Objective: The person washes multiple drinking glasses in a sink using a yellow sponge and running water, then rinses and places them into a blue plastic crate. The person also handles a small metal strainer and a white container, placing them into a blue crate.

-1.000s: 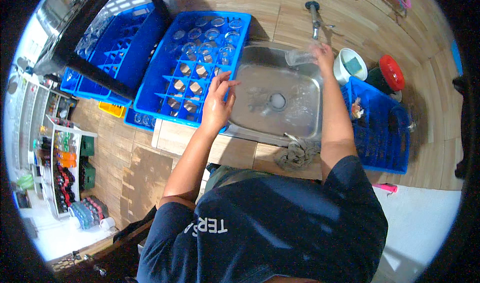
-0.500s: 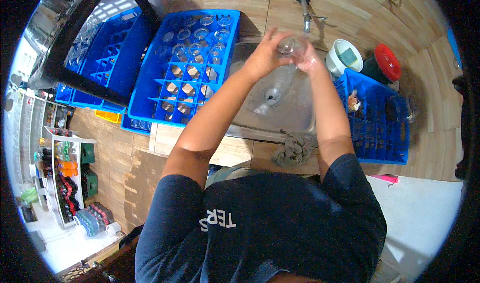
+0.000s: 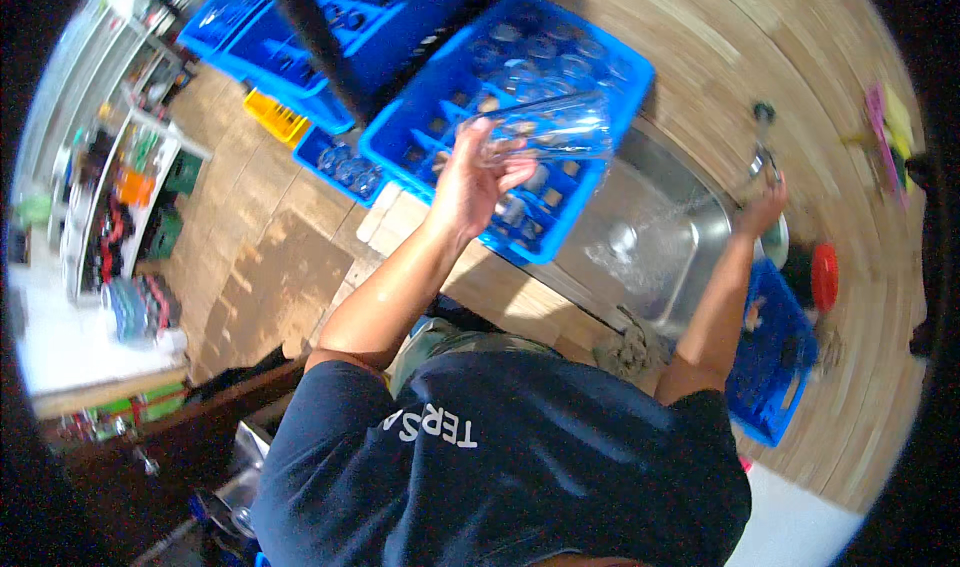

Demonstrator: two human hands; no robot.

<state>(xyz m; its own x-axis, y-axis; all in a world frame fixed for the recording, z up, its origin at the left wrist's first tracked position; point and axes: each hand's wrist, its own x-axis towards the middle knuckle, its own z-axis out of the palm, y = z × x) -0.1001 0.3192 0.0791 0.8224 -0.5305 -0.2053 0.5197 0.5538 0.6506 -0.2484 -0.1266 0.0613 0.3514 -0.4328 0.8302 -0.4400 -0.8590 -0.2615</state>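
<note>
A clear drinking glass (image 3: 565, 127) lies sideways in my left hand (image 3: 468, 185), its fingers closed round one end. Hand and glass are above a blue divided crate (image 3: 382, 145), which holds several upturned glasses in its far compartments. My right hand (image 3: 766, 210) reaches across the metal sink (image 3: 700, 192) to the wall tap (image 3: 762, 152), fingers closed at its handle. The fingertips are small and slightly blurred there. Water streaks show by the tap, and the sink bottom looks wet.
A grey rag (image 3: 632, 349) lies at the sink's front edge. Right of the sink are another blue crate (image 3: 765, 392), a pale bucket (image 3: 778, 232) and a container with a red lid (image 3: 824, 277). A black post (image 3: 315, 42) stands before more blue crates at left.
My left hand has carried the glass left from over the sink to above the crate. My right hand has let go of the glass and moved to the tap. The view has turned.
</note>
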